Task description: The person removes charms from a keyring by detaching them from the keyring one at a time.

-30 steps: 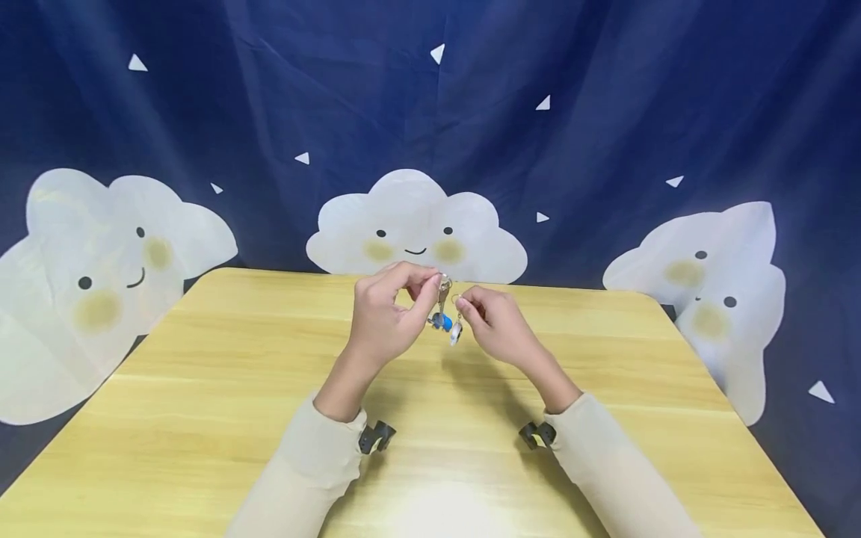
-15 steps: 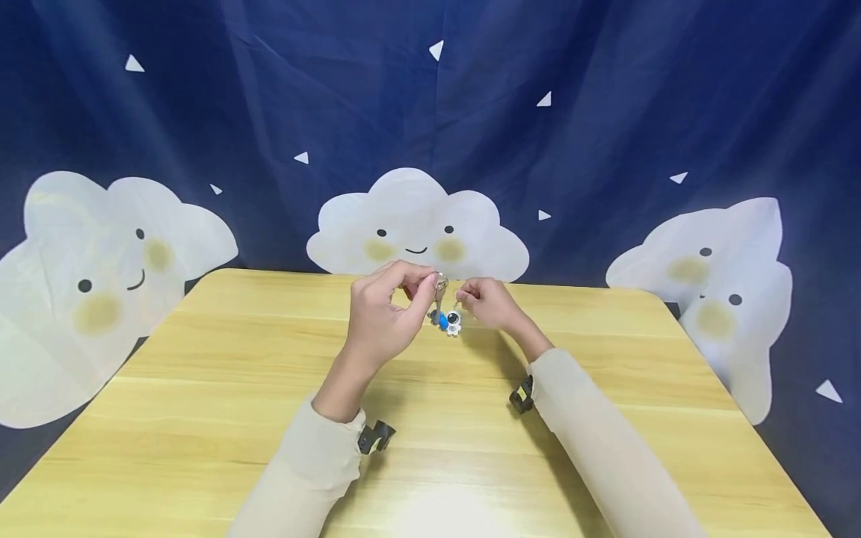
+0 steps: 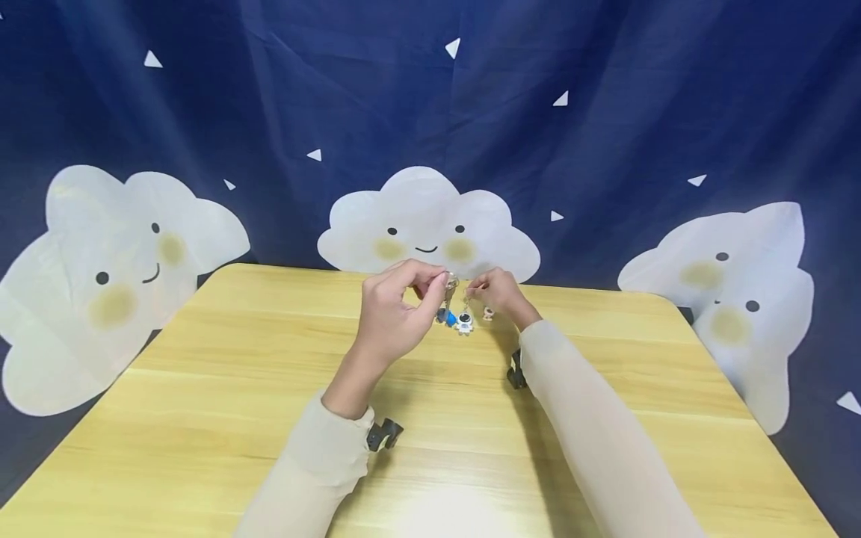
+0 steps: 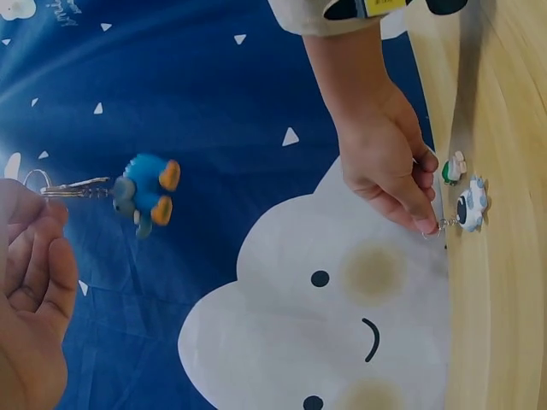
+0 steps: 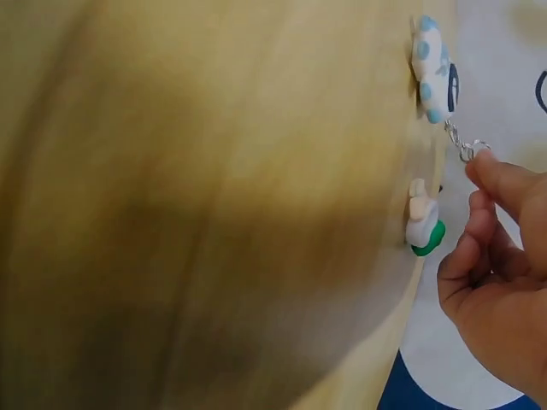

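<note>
My left hand point(image 3: 397, 306) pinches a key ring between thumb and forefinger. From the ring hang metal clasp-like pieces point(image 4: 81, 190) and a blue figure point(image 4: 144, 181) with orange feet, dangling above the table. Across from it, my right hand point(image 3: 501, 295) pinches the small ring of an astronaut charm point(image 3: 465, 320) at the end of a short chain. The white astronaut has a dark visor and pale blue patches; I cannot tell whether it touches the table. Just beside the right hand, a little white, pink and green figure point(image 5: 424, 224) is on the table.
The pale wooden table point(image 3: 269, 373) spreads under both arms, its far edge close beyond the hands. A dark blue curtain point(image 3: 377, 90) with white clouds hangs behind it. Black wrist cameras point(image 3: 383, 435) sit on the beige sleeves.
My right hand moves forward and slightly right with the astronaut charm, away from the blue figure. The left hand stays nearly still. The small green-and-white figure comes into sight beside the right hand.
</note>
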Tool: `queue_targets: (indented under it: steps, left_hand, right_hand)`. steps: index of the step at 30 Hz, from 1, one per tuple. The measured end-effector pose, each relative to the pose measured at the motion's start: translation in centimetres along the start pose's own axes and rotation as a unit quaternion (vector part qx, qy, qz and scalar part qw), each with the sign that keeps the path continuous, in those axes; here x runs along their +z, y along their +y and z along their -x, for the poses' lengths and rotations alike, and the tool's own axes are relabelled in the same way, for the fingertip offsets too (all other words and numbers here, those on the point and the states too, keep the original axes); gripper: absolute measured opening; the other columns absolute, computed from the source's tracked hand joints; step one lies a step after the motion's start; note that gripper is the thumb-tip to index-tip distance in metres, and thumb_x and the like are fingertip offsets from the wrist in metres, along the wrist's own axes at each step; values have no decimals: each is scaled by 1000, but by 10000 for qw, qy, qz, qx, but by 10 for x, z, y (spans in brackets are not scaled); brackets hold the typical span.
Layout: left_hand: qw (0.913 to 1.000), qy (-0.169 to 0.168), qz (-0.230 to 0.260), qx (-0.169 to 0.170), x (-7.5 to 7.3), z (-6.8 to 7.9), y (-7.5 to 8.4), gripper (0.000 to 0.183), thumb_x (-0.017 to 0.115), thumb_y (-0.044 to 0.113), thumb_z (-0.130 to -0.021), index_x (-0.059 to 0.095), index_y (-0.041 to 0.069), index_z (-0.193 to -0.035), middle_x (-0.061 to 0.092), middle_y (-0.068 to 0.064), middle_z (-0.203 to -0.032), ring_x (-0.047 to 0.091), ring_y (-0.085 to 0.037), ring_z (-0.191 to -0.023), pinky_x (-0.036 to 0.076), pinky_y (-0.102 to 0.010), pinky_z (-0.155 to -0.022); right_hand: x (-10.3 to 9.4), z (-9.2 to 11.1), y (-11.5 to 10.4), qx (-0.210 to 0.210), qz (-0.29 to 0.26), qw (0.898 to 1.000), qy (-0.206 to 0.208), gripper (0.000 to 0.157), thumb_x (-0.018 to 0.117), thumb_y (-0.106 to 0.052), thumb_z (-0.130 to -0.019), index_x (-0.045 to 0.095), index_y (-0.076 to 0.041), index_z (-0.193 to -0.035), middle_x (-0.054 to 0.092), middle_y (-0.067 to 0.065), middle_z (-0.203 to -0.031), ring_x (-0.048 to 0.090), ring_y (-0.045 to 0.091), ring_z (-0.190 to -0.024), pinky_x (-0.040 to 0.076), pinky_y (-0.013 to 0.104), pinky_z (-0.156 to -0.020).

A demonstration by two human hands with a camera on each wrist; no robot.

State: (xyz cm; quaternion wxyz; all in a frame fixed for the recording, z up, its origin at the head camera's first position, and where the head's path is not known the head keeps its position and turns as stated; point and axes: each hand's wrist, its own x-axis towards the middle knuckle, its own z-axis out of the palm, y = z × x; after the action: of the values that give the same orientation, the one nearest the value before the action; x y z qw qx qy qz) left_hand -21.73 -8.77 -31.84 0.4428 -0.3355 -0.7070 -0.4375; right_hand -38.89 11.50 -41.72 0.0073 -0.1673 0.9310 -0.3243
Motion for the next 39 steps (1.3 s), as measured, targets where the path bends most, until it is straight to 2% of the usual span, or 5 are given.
queue_targets:
  steps: [12,20,27,35,39]
  left_hand:
    - [9999,-131,-33,-100,3,1,0,4,70,0,-91,73,-1,-93,68,-5,-71,60,-13,-62,55,-26,-62]
    - [9996,-217,-41,-186,5,0,-2,6,69,3,-93,73,-1,-93,68,-4,-71,60,-12,-62,55,-24,-63]
    - [9993,-283,-61,-221,5,-1,-2,5,70,3,-93,73,-1,-94,69,-5,-72,61,-12,-61,55,-24,-62]
    - [9987,-397,-296,-82,4,2,-4,4,69,1,-92,73,-1,-92,69,-5,-74,59,-13,-63,54,-24,-62]
    - [9965,-516,-649,144,2,3,-4,4,69,1,-92,73,0,-92,70,-6,-76,59,-17,-67,53,-26,-62]
  right_hand:
    - [-4,-6,10,163,352,9991,-149,15,72,-15,-96,80,-4,-101,76,11,-104,65,28,-100,51,43,-95]
    - [-21,4,8,-454,339,9983,-160,21,63,-14,-101,76,1,-108,74,14,-100,64,27,-90,53,43,-85]
    - [-46,35,-19,-1291,46,9911,312,17,65,-14,-101,76,-1,-103,58,2,-66,50,17,-62,44,35,-66]
    - [-69,86,-57,-2084,30,9760,640,19,64,-18,-103,76,-4,-108,64,1,-73,54,13,-62,47,32,-58]
    - [-73,113,-81,-2599,-111,9608,954,15,66,-15,-101,76,-6,-108,66,-1,-81,59,11,-68,52,31,-61]
